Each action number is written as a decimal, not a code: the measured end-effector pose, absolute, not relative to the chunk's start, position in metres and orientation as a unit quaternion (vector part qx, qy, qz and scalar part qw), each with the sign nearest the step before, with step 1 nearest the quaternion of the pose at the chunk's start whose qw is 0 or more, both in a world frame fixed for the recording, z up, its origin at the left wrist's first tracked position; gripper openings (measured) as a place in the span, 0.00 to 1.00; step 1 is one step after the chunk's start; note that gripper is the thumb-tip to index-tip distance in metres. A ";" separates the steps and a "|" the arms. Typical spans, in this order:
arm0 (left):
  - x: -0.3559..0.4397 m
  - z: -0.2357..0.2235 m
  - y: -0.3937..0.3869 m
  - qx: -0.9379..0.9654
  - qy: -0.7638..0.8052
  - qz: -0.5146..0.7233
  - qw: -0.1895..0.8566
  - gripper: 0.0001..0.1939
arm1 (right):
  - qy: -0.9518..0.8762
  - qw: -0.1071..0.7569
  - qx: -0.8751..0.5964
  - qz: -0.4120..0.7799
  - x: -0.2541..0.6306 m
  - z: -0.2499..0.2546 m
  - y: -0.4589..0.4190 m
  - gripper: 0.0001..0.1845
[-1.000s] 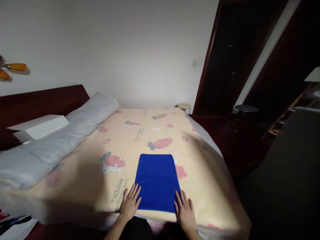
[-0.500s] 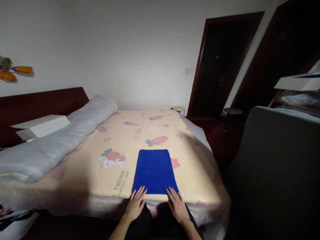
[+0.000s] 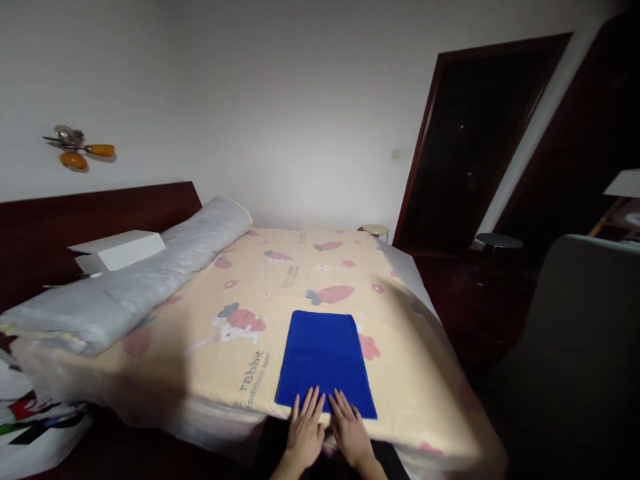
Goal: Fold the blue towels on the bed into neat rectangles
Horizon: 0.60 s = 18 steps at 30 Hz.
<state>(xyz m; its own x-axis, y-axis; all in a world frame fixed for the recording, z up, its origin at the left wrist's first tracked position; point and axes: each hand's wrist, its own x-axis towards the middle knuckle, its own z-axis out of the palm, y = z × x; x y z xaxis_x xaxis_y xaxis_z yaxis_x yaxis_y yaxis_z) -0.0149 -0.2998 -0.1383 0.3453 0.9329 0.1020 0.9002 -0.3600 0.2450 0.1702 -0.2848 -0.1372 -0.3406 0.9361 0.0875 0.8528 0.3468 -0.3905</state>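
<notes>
A flat blue cloth [image 3: 325,357] lies spread on the bed near its front edge, roughly rectangular and smooth. My left hand [image 3: 306,430] rests with stretched fingers on the near edge of the cloth, left of its middle. Close beside it, my right hand [image 3: 350,430] lies flat with its fingertips on the same near edge. The two hands are almost touching, and neither grips anything. Beneath the cloth is a cream bed cover [image 3: 215,373] printed with carrots, rabbits and lettering.
A rolled grey mattress pad [image 3: 150,287] lies along the bed's left side, with a white box [image 3: 125,250] by the dark headboard [image 3: 100,210]. On the right stand a grey chair [image 3: 580,333] and a dark round stool [image 3: 500,241]. A pale stool [image 3: 375,230] is behind the bed.
My hands have come together from the two near corners of the cloth toward the middle of its near edge. The camera view has turned slightly left. The cloth stays flat.
</notes>
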 end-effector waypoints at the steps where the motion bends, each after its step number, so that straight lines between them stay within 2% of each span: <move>1: -0.029 -0.142 -0.303 0.813 0.567 0.119 0.060 0.42 | -0.817 0.160 -0.536 0.143 0.184 -0.145 -0.288 0.30; 4: -0.072 -0.147 -0.311 0.791 0.589 0.162 0.022 0.40 | -0.818 0.217 -0.514 0.141 0.231 -0.161 -0.297 0.27; 8: -0.084 -0.137 -0.313 0.721 0.664 0.196 0.009 0.29 | -0.751 0.275 -0.578 0.163 0.255 -0.156 -0.295 0.22; 14: -0.073 -0.098 -0.295 0.678 0.710 0.171 0.086 0.25 | -0.700 0.341 -0.584 0.229 0.255 -0.130 -0.281 0.19; 18: -0.083 -0.076 -0.280 0.662 0.728 0.147 0.104 0.18 | -0.647 0.383 -0.603 0.264 0.265 -0.121 -0.268 0.20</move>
<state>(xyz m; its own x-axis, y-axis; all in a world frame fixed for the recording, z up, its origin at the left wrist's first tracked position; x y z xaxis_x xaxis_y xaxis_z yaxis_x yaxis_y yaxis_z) -0.0831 -0.2799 -0.0761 -0.1017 0.9939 0.0432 0.9330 0.0803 0.3509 0.2653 -0.2678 -0.1208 0.0219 0.9840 0.1771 0.5788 0.1319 -0.8047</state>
